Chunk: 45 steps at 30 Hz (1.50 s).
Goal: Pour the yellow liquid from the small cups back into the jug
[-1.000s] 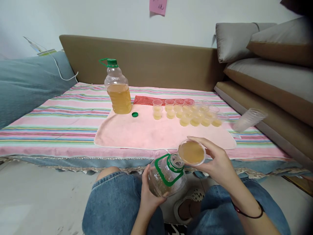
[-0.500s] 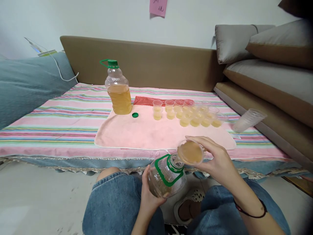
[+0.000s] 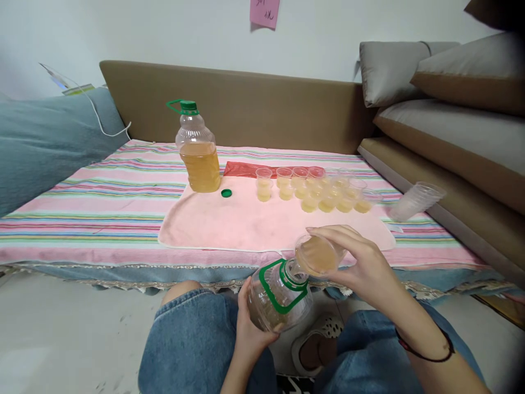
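Left hand (image 3: 254, 332) wraps open bottle (image 3: 282, 298); right hand (image 3: 365, 260) grasps cup (image 3: 316, 255), tipped further than before, near striped cloth (image 3: 102, 205) front edge.

The left hand (image 3: 255, 330) holds a bottle (image 3: 283, 293); at its two o'clock, the right hand (image 3: 365, 261) holds a tilted cup (image 3: 319, 255).

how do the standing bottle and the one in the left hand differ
The standing bottle is upright; the held bottle tilts in the left hand. The standing bottle wears a green cap; the held bottle is uncapped. Both are see-through with a green handle.
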Available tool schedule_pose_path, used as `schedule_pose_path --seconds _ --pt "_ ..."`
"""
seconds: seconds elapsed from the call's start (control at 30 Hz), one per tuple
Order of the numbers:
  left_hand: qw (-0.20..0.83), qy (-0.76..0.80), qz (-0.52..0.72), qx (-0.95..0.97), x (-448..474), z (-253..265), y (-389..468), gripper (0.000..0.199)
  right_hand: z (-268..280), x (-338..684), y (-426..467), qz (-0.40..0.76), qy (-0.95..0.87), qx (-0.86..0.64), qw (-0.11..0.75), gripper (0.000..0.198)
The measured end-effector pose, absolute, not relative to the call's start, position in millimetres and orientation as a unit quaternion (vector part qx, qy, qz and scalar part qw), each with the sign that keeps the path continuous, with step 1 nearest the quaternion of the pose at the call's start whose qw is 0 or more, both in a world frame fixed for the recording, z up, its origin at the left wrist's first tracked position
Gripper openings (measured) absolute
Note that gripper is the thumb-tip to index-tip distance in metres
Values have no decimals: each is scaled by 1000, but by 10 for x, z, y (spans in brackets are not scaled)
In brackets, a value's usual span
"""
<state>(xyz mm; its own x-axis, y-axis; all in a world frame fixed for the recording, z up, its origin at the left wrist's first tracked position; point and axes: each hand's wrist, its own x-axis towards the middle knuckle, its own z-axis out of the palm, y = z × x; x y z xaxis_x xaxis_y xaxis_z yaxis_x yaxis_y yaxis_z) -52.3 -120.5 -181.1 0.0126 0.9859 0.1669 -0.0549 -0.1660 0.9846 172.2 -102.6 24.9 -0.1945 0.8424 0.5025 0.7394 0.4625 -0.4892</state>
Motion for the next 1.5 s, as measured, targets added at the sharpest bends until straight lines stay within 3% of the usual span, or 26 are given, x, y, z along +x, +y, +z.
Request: schedule_pose_path --seconds 1.27,1.5 --pt "465 418 557 546 -503 -1848 -1203 105 518 1656 -994 30 -850 -454 266 43" --pt "467 426 556 539 -499 -1841 -1202 105 593 1574 -1007 -23 -878 -409 246 37"
